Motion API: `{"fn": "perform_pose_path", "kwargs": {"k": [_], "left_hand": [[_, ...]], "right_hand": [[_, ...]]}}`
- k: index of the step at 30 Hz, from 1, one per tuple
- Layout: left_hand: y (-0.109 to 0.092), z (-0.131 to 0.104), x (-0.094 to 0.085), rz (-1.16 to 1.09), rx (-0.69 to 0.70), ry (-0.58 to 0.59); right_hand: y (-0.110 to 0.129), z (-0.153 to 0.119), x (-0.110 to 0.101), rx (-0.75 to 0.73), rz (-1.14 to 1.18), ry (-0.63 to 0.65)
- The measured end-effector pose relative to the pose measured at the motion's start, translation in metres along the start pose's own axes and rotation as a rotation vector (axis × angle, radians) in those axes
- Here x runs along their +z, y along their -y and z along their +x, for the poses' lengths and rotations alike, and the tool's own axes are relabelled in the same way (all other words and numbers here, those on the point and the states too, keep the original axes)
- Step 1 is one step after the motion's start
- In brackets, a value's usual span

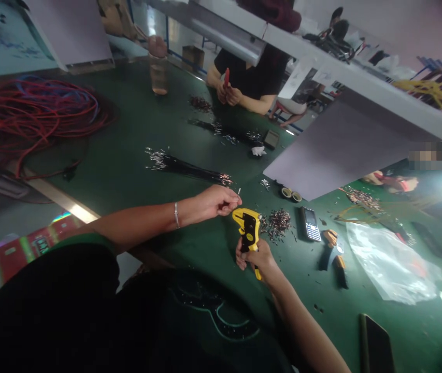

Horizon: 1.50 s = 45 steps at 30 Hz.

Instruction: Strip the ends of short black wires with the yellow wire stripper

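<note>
The right hand (256, 255) is gripping a yellow-and-black pistol-shaped tool (250, 227), partly hiding its handles. Just beyond the tool, the left hand (221, 201) is pinching a thin, mostly hidden pale-tipped piece (239, 191). Rightward, small metallic bits (280, 223) are lying heaped.

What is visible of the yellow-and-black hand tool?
The tool is plier-like, with a yellow-edged head, black midsection and yellow-and-black handles, apparently plastic-clad. The right hand grips its handles, head pointing away from the wearer, over the green table. Its head sits between the left hand and a pile of small pieces. Whether its jaws are closed is unclear.
</note>
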State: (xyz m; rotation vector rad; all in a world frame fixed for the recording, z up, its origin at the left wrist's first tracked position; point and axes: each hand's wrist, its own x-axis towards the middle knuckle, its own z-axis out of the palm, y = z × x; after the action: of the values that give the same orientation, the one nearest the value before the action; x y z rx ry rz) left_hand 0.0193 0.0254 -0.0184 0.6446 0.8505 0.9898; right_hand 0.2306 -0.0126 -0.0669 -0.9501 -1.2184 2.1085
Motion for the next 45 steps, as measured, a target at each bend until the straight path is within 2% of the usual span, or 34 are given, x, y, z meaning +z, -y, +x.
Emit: {"fn": "perform_pose_path", "kwargs": {"k": [8,12,16,20,25,31,40,45], "left_hand": [[-0.002,-0.006,0.002,0.02,0.064,-0.035],[-0.002,-0.006,0.002,0.043,0.084,-0.008],[-0.002,-0.002,0.001,0.05,0.077,-0.058],[0.003,0.002,-0.001,0.049,0.049,-0.031],[0.009,0.003,-0.004,0.024,0.095,0.013],[0.004,0.002,-0.005,0.049,0.068,-0.028],[0.007,0.006,-0.006,0.023,0.033,0.026],[0.004,0.004,-0.004,0.013,0.017,0.025]], "right_hand": [[-0.001,0.0,-0.001,0.019,0.036,0.02],[-0.003,0.0,-0.003,0.003,0.043,0.015],[-0.004,0.001,-0.002,0.015,0.052,0.022],[-0.004,-0.001,0.0,0.031,0.064,0.026],[-0.004,-0.001,0.0,0.04,0.083,0.063],[-0.005,-0.004,0.003,0.029,0.044,-0.006],[0.005,-0.013,0.009,0.06,0.172,0.114],[0.002,-0.011,0.006,0.028,0.175,0.121]]}}
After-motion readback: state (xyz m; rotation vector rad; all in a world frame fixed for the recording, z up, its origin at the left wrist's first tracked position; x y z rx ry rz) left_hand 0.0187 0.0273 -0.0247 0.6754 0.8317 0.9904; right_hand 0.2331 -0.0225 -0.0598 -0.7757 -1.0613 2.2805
